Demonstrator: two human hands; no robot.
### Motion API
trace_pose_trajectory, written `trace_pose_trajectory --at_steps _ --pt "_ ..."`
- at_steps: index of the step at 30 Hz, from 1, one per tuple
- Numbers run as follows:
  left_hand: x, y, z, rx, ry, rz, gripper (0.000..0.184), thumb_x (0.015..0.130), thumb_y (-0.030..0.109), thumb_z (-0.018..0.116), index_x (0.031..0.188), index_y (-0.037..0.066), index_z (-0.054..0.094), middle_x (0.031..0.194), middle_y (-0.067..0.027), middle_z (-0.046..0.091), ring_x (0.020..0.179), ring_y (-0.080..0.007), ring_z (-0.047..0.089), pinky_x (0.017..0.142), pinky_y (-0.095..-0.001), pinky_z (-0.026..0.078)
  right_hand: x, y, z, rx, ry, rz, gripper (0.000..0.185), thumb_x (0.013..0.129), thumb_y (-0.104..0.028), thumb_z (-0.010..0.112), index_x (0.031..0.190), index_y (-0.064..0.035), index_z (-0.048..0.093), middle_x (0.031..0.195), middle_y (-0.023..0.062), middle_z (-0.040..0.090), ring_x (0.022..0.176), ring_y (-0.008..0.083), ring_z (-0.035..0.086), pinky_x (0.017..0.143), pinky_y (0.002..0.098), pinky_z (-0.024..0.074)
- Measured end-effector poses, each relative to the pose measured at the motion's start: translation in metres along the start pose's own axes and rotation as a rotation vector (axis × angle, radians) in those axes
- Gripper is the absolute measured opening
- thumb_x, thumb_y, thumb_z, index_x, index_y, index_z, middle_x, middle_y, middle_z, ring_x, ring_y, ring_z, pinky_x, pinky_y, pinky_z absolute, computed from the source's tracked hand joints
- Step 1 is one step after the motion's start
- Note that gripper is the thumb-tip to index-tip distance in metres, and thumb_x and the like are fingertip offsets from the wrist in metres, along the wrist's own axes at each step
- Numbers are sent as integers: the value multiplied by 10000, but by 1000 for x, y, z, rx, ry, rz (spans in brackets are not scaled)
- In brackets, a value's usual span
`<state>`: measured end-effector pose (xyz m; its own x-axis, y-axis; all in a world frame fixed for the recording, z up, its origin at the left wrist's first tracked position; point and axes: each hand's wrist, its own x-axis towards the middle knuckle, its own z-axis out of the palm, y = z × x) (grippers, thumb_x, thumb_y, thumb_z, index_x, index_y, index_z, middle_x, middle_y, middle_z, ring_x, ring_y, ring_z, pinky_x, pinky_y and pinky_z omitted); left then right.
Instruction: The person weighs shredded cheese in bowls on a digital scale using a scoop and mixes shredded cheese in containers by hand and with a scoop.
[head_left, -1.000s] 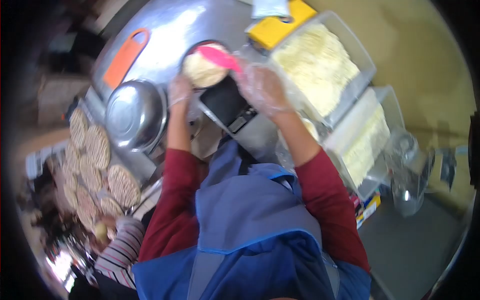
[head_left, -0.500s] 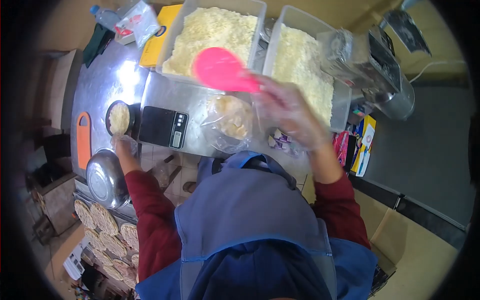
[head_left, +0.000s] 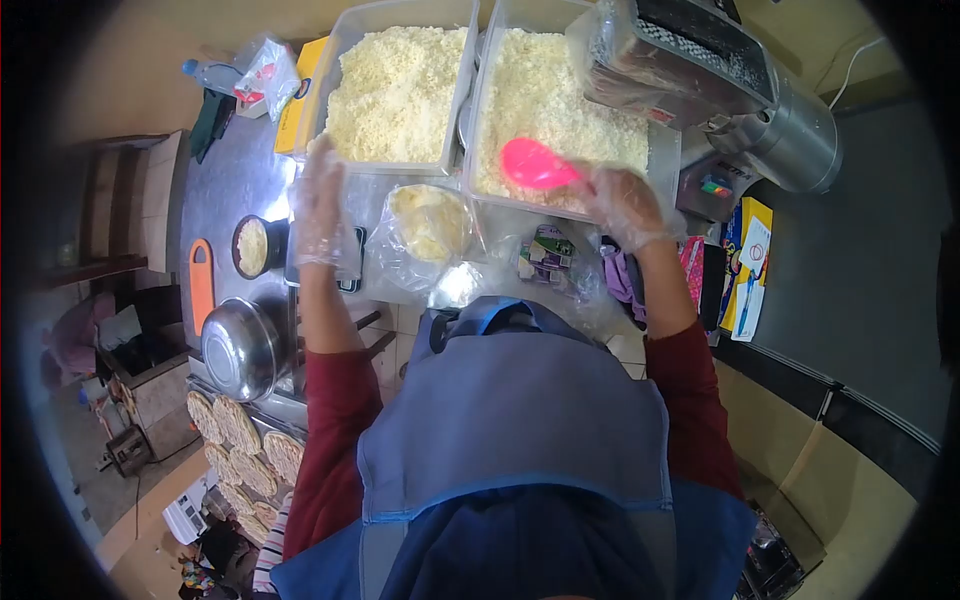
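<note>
My right hand (head_left: 630,207), in a clear plastic glove, grips the handle of a pink spoon (head_left: 534,163). The spoon's bowl is over the right plastic tub (head_left: 663,160), full of pale grated food that looks like cheese. My left hand (head_left: 320,210), gloved too, has its fingers stretched out above the black kitchen scale (head_left: 357,262), hiding most of it. Between my hands lies a clear bag (head_left: 430,225) with a pale yellow mass inside. A small dark bowl (head_left: 252,247) of pale grated food stands left of my left hand.
A second tub (head_left: 400,95) of grated food is at the back, near a metal grating machine (head_left: 690,65). An orange cutting board (head_left: 202,288) and an upturned metal bowl (head_left: 240,350) lie left. Flat round breads (head_left: 237,425) sit below them. Purple packets (head_left: 548,255) lie near the front edge.
My left hand has left the small dark bowl and moved right, above the scale. My right hand has carried the spoon rightwards over the right tub. The view has shifted slightly.
</note>
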<state>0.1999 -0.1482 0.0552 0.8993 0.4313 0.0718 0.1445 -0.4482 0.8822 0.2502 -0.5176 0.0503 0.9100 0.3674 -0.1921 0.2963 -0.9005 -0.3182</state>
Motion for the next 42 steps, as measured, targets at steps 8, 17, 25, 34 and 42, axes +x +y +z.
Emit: trace_pose_trajectory --at_steps 8,17,25,34,42 --pt "-10 23 75 -27 -394 151 475 931 299 469 1294 -7 466 1290 -203 506 1212 -311 470 1037 -369 332 -16 1 -18 -62 36 75 242 873 -303 521 997 -131 637 865 172 643 837 346 612 792 462 465" --pt "45 21 177 128 -422 367 451 962 232 351 1335 -19 394 1322 -268 437 1223 -399 421 1034 -395 325 -23 47 -36 -334 50 264 328 914 -305 458 1178 -155 581 852 168 631 813 359 608 752 477 465" --pt "48 18 190 -29 -360 239 481 972 238 332 1380 -18 323 1352 -270 402 1252 -385 397 1050 -381 304 44 10 41 276 -183 244 314 907 -305 477 962 -35 628 787 217 603 746 327 597 724 407 456" --pt "49 22 187 -73 -374 151 466 971 218 360 1372 -18 344 1354 -241 421 1258 -359 402 1055 -372 302 17 16 -10 -158 236 80 266 861 -255 517 750 -34 615 751 205 626 748 324 633 650 460 491" --pt "45 24 185 -50 -321 198 457 973 222 363 1372 0 356 1348 -227 436 1259 -352 407 1055 -371 306 -17 27 -45 -357 -99 210 287 872 -250 466 793 -28 630 779 227 639 773 362 640 711 469 490"
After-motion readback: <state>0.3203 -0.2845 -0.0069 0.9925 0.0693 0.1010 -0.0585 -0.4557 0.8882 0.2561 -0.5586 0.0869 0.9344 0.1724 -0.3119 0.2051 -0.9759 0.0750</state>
